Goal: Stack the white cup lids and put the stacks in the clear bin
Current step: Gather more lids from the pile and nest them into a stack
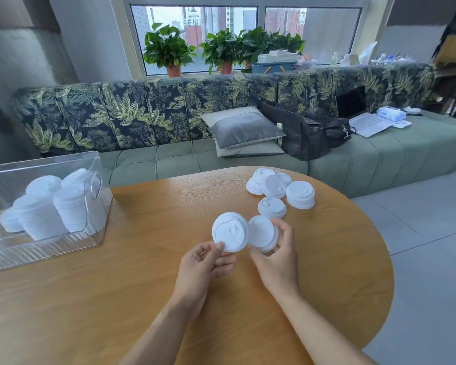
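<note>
White cup lids (273, 186) lie loose well right of the clear bin (24, 252). Nearer it, my left hand (203, 262) pinches one lid (230, 232) and my right hand (277, 256) grips a short stack (262, 234). I judge I am mid-stacking, and next they must nest rim-to-rim.

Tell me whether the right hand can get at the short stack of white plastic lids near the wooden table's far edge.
Probably, but not freely: nothing tall blocks the right hand from the short stack, yet it grips several white lids.
</note>
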Tool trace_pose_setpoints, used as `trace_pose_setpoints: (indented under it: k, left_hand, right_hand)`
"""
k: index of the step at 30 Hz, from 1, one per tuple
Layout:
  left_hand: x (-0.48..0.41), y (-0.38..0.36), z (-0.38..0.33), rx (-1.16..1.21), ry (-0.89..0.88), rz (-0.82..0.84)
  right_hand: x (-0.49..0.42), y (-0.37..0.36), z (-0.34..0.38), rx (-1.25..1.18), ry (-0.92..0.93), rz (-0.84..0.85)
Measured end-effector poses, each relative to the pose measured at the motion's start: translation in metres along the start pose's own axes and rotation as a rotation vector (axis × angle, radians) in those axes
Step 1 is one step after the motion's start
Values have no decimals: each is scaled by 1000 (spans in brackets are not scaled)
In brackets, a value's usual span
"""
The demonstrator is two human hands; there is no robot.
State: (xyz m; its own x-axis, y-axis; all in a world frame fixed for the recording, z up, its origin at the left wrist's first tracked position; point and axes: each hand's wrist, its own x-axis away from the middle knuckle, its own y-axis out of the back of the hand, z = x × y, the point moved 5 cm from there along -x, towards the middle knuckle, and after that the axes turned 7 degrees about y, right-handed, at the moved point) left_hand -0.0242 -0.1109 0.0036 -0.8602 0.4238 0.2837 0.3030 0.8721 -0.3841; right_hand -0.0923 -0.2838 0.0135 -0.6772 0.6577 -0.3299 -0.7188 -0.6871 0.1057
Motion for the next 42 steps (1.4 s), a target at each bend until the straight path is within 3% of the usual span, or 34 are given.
trace_pose_setpoints:
  k: [9,23,34,42]
  left_hand:
    - [35,30,-5,80,2,-22]
    - [40,41,-1,86,-48,-117]
    - [43,36,-2,-23,-88,-144]
    - [46,30,0,-117,-123,-190]
  right_hand:
    - [26,-34,10,-209,-210,167]
    - [24,-26,-2,-714,-613,-4]
    - [25,-28,5,-673,-541,259]
    - [27,-32,1,-621,-509,239]
